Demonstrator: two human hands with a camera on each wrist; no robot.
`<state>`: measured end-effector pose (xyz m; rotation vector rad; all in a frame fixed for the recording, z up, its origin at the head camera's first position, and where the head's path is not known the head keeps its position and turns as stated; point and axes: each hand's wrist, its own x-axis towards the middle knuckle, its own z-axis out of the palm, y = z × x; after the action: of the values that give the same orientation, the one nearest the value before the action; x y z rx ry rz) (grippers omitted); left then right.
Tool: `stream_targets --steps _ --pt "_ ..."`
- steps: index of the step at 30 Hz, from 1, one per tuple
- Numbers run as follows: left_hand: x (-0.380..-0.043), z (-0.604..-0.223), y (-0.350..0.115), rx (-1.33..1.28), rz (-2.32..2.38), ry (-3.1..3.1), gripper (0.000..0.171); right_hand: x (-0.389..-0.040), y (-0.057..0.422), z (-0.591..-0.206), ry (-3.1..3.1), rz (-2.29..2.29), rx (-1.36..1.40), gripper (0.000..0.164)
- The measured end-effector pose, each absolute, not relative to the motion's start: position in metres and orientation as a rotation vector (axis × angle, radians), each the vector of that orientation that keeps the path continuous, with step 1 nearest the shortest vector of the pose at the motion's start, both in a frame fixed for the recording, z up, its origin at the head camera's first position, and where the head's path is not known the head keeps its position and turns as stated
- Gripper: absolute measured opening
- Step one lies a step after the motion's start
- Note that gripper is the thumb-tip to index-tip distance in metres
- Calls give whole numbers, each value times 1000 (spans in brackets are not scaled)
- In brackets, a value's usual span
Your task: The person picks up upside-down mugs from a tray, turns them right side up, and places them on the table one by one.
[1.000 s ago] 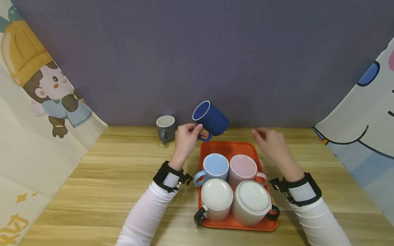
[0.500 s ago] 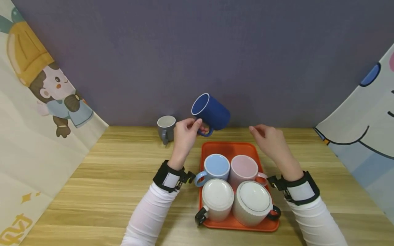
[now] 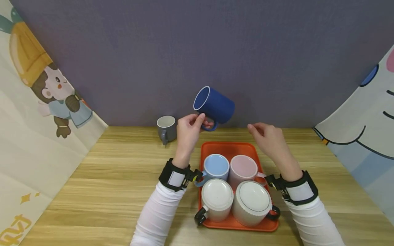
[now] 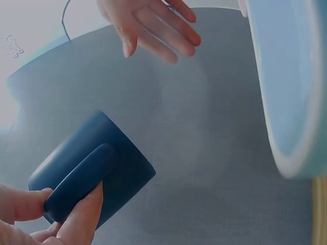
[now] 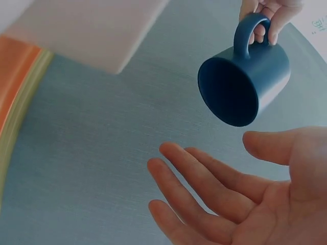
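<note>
My left hand (image 3: 190, 130) pinches the handle of a dark blue mug (image 3: 219, 105) between thumb and fingers. The mug is raised above the far end of the orange tray, tilted with its white-rimmed mouth toward the upper left. In the left wrist view, the blue mug (image 4: 97, 173) shows its handle between thumb and finger. My right hand (image 3: 271, 140) hovers to the right of the mug, apart from it and holding nothing. The right wrist view shows that hand (image 5: 240, 199) with thumb and fingers spread, below the mug (image 5: 271, 76).
On the orange tray (image 3: 227, 147), a light blue mug (image 3: 217, 165), a pink mug (image 3: 244, 166) and two white mugs (image 3: 217, 196) with black handles stand upside down. A grey mug (image 3: 166, 130) stands upright on the wooden table (image 3: 107, 184), by the grey back wall (image 3: 197, 51).
My left hand has lifted the blue mug higher and slightly to the right. The right hand has shifted a little up and left, toward the mug. The tray's mugs have stayed put.
</note>
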<state>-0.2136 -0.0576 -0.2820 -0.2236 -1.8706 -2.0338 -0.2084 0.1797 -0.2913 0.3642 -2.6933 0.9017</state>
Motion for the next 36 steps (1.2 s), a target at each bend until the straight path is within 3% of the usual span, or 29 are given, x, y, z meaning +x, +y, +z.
stream_targets --steps 36 --pt "-208 -273 -20 -328 -2412 -1471 26 -206 143 -271 -2640 1118 477 54"
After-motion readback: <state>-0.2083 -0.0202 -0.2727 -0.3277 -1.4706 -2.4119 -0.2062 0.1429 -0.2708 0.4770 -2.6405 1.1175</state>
